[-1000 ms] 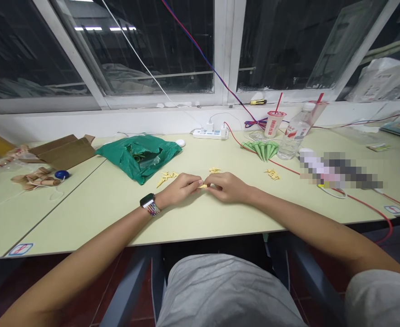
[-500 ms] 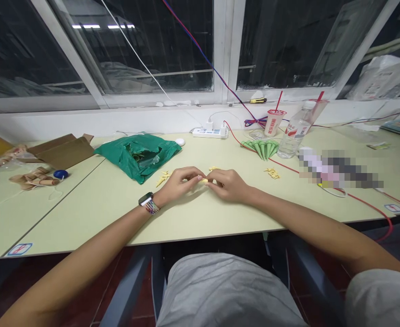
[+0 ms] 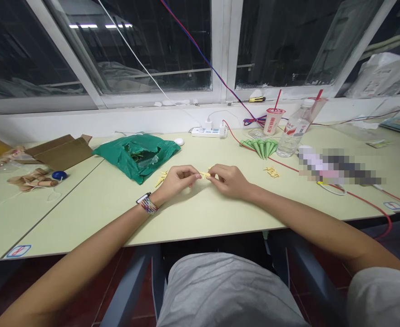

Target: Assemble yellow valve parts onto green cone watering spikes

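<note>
Between my two hands, just over the table, is a small pale-yellow plastic piece (image 3: 204, 175) with thin arms; its exact kind is too small to make out. The fingertips of my left hand (image 3: 179, 182) pinch one end of it. On the other end, the thumb and forefinger of my right hand (image 3: 229, 180) are closed. Similar yellow pieces (image 3: 160, 179) lie behind my left hand, partly hidden by it. Another small pile of yellow pieces (image 3: 271, 172) rests on the table to the right of my right hand.
A torn green plastic bag (image 3: 136, 156) lies at the back left, near wooden parts (image 3: 36, 179) and cardboard (image 3: 61, 154). Green cones (image 3: 261, 148), a water bottle (image 3: 294, 129) and a cup (image 3: 273, 121) stand back right. A red cable (image 3: 290, 167) crosses the right side.
The yellow piece now shows more plainly between my fingertips, and my hands have lifted slightly. My left wrist has turned a little. The piles look unmoved.
</note>
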Tool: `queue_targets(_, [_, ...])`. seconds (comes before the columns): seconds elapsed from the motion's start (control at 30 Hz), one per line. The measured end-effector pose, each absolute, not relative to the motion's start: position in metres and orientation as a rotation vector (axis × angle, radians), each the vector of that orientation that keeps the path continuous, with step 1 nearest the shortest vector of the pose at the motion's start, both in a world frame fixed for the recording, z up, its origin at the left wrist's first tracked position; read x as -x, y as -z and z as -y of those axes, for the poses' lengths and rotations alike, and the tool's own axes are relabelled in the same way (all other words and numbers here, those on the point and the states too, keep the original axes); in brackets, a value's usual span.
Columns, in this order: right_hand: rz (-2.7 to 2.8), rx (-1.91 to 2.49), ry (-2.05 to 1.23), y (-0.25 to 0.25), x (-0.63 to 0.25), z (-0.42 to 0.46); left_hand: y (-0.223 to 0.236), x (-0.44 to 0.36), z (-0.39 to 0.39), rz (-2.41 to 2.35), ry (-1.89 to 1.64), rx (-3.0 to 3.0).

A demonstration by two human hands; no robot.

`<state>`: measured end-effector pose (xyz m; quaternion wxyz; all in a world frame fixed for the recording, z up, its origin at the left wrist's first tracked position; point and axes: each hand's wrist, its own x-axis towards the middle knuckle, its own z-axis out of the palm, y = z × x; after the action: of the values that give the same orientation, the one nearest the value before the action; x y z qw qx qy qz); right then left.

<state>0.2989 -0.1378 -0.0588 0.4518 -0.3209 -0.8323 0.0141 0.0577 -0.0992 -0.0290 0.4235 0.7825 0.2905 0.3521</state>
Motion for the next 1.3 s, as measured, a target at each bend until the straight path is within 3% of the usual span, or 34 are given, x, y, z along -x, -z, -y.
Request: queue_targets(1.3, [2.109,0.747,-0.043,0.0585,-0.2967,0.1417,0.0257,-0.0611,0.1063,-0.763,-0.752,-2.323])
